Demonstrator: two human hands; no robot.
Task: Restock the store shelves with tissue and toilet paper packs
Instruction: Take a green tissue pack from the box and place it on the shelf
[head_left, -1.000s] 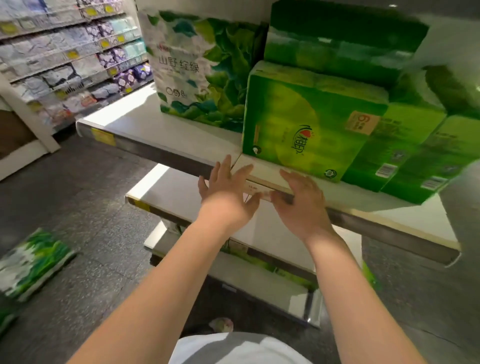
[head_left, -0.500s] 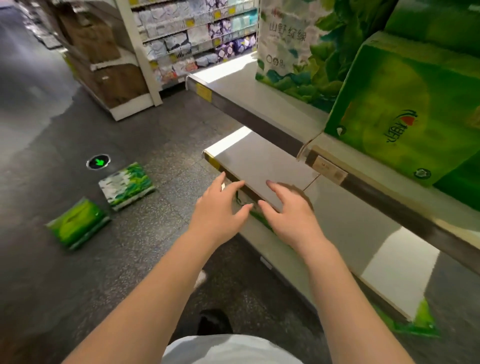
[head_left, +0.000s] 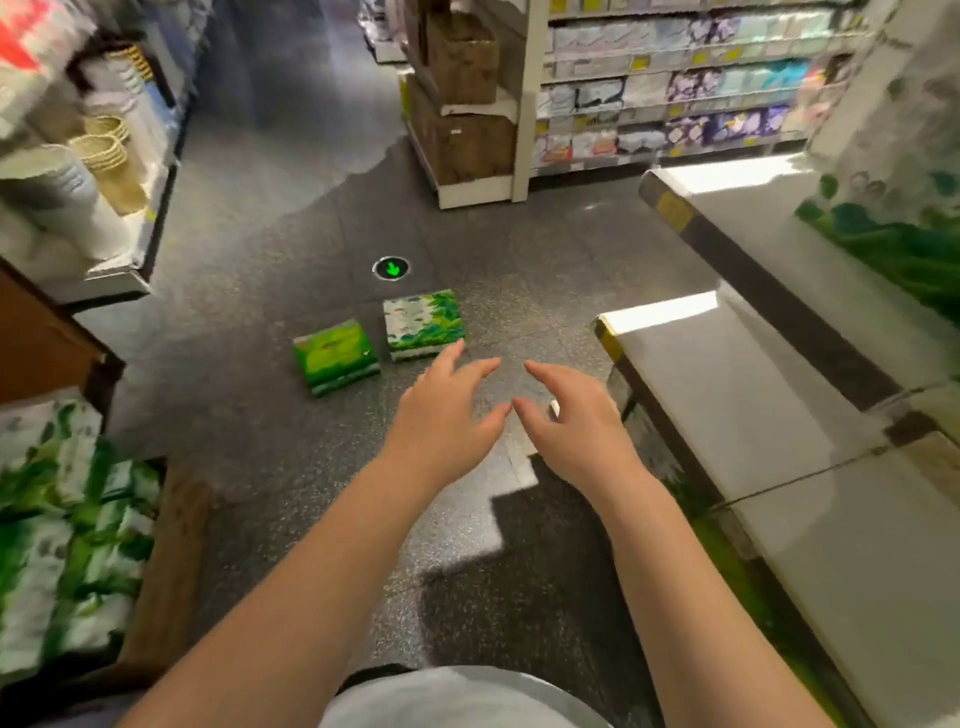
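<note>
Head view: your left hand (head_left: 447, 415) and right hand (head_left: 576, 421) hover empty, fingers loosely spread. Beyond them, two flat packs lie side by side on the dark floor (head_left: 249, 291): a solid green tissue pack (head_left: 335, 356) and a white-and-green leaf-print pack (head_left: 422, 323), long axes pointing roughly away from you.

- Two hands: left hand (head_left: 441, 415) and right hand (head_left: 576, 421), both empty, fingers loosely spread.
- Two packs on the floor (head_left: 260, 291), far centre: one green pack (head_left: 335, 356), one white-and-green leaf-print pack (head_left: 422, 323), side by side.
- One green arrow marker (head_left: 390, 268) beyond them.
- Two bare shelf boards, right: upper shelf (head_left: 769, 249), lower shelf (head_left: 727, 395).
- Stacked leaf-print packs (head_left: 67, 545), near left; number indistinct.
</note>
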